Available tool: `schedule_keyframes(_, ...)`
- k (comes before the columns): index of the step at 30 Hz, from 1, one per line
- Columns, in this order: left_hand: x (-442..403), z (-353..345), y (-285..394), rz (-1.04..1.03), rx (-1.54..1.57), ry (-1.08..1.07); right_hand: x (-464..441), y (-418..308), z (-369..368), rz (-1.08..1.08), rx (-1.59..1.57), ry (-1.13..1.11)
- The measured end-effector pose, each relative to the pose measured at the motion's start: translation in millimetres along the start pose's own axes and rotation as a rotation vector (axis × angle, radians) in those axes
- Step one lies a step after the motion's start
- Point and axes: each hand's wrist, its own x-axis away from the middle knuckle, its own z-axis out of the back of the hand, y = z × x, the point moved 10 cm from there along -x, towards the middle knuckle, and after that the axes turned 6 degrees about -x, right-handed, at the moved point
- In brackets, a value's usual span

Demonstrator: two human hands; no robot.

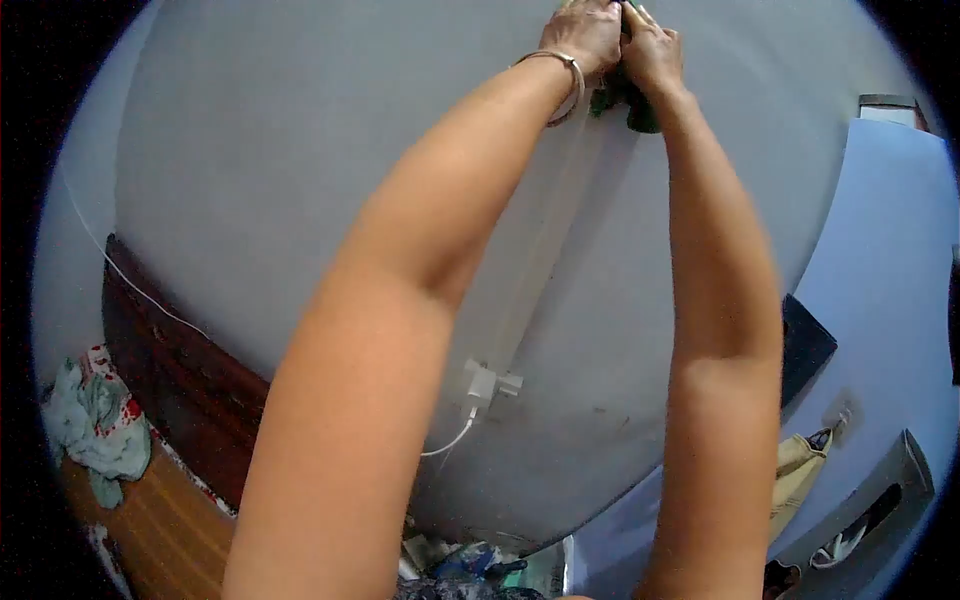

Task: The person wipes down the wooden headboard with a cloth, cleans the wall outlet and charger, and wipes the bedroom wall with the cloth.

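Note:
Both arms reach high up against a grey wall. My left hand (585, 38), with a bangle (575, 88) on its wrist, is bent closed at a dark green bundle (642, 117). Close beside it, my right hand (653, 52) grips the same bundle from the right. Its lower end hangs below the hands, with a ragged, leaf-like edge on the left. The top of the bundle and some fingertips are hidden or cut off by the frame's upper edge, so its exact kind is unclear.
Below the hands, a white plug (482, 382) sits in a wall socket with a cable. At left stand a dark wooden headboard (180, 350) and crumpled cloth (100, 425). A beige bag (797, 470) hangs at right, near a dark grey holder (865, 525).

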Motion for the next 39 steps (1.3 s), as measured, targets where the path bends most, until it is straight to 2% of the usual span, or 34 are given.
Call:
schedule_keyframes(1,2.0,-8.7,7.4,-0.099,-0.031,-0.019,7.0,-0.5,-1.8,0.057,0.044,0.048)
schedule_keyframes(3,23.4,-7.0,7.4,-0.058,0.046,0.004,22.0,-1.2,-9.2,0.115,0.090,0.102)
schedule_keyframes(5,48.8,13.4,14.0,-0.180,-0.022,0.142,50.3,-24.9,-4.5,0.228,0.176,0.262)
schedule_keyframes(8,76.1,23.8,14.9,-0.211,-0.008,0.112,88.7,-51.3,7.1,0.135,0.131,0.305)
schedule_keyframes(13,139.1,51.4,27.0,-0.354,-0.116,0.139,153.7,-72.6,0.4,0.109,0.121,0.238)
schedule_keyframes(17,187.6,56.1,35.0,-0.396,-0.088,0.070,208.7,-83.6,-6.2,0.069,0.063,0.160)
schedule_keyframes(20,219.9,54.0,32.3,-0.415,-0.075,-0.062,246.9,-91.5,-12.3,0.051,0.005,0.115)
schedule_keyframes(22,246.9,67.2,39.2,-0.546,0.001,0.009,275.0,-96.8,-13.9,0.031,-0.032,0.060)
schedule_keyframes(23,258.7,66.3,35.8,-0.526,0.018,-0.030,287.2,-102.5,-12.3,0.048,-0.073,0.044)
schedule_keyframes(25,286.1,59.9,39.1,-0.639,0.082,-0.203,312.5,-109.2,-15.4,0.041,-0.129,0.006)
schedule_keyframes(27,306.5,70.8,39.7,-0.680,0.095,-0.255,334.7,-119.9,-16.1,0.090,-0.125,-0.027)
schedule_keyframes(29,329.3,71.6,43.9,-0.803,0.112,-0.415,353.1,-123.2,-21.4,0.073,-0.138,-0.067)
schedule_keyframes(35,381.6,73.0,50.7,-0.845,0.165,-0.716,400.3,-130.2,-28.5,0.096,-0.246,-0.231)
schedule_keyframes(37,394.4,75.6,53.0,-0.833,0.206,-0.748,410.8,-132.8,-26.8,0.108,-0.276,-0.285)
schedule_keyframes(39,416.3,70.0,56.1,-0.834,0.214,-0.940,422.2,-137.5,-30.4,0.128,-0.405,-0.399)
